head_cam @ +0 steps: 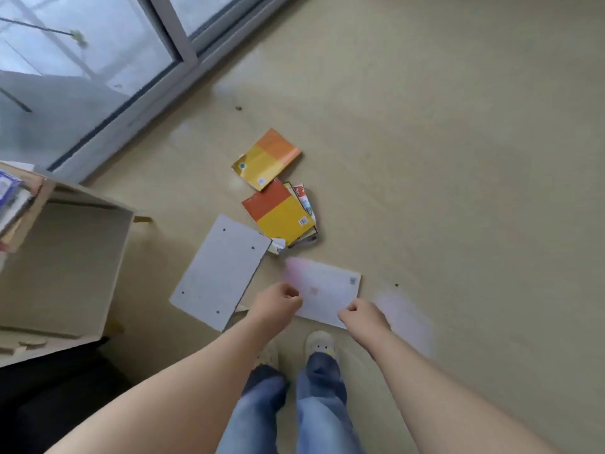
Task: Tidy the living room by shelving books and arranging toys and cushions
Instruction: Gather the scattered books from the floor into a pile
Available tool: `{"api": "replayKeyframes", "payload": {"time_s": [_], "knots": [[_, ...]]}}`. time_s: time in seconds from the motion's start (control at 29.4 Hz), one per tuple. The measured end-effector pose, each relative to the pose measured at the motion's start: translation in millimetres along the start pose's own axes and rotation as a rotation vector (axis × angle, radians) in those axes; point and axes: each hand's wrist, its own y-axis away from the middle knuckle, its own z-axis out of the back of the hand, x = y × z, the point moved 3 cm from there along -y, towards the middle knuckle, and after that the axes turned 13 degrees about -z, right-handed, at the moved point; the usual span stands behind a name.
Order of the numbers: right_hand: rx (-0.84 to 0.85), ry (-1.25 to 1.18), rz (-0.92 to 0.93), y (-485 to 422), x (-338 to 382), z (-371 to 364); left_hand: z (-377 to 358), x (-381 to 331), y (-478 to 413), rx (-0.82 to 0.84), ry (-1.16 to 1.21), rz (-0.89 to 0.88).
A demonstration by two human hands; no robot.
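Between your two hands, just in front of your shoes (pixel 319 342), is a pale pink-white book (pixel 327 290). Your left hand (pixel 278 303) has its fingers curled and pinches the near left corner of it. Your right hand (pixel 360 314) is curled in the same way on the near right corner. The book is blurred (so I cannot tell if it is lifted clear of the floor (pixel 458 158) or touches it).

Just beside the book, to the left, a white board (pixel 219 270) with small holes lies flat. Beyond it there is a small heap: an orange-and-yellow book (pixel 281 214) on top of some other books (pixel 304 198), and a second orange-and-yellow book (pixel 266 158) touching the heap on the far side, nearer the glass door (pixel 98 60).

At the far left stands the wooden shelf (pixel 65 257), with one open compartment facing you and a few books (pixel 9 191) in the part beside it.

I judge the shelving is partly done: some books are on the shelf, one is in your hands, and at least three remain on the floor. No toys or cushions are in view, so that part I cannot judge.
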Motion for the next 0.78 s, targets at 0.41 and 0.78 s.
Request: {"api": "replayKeyframes", "payload": {"time_s": [0.41, 0.78], "knots": [[0.091, -0.139, -0.239, -262, -115, -106, -126, 196, -229, 0.278, -0.313, 0.155], [-0.263, -0.653, -0.427, -495, -147, -189, -181, 343, -378, -0.205, -0.016, 0.399]]}}
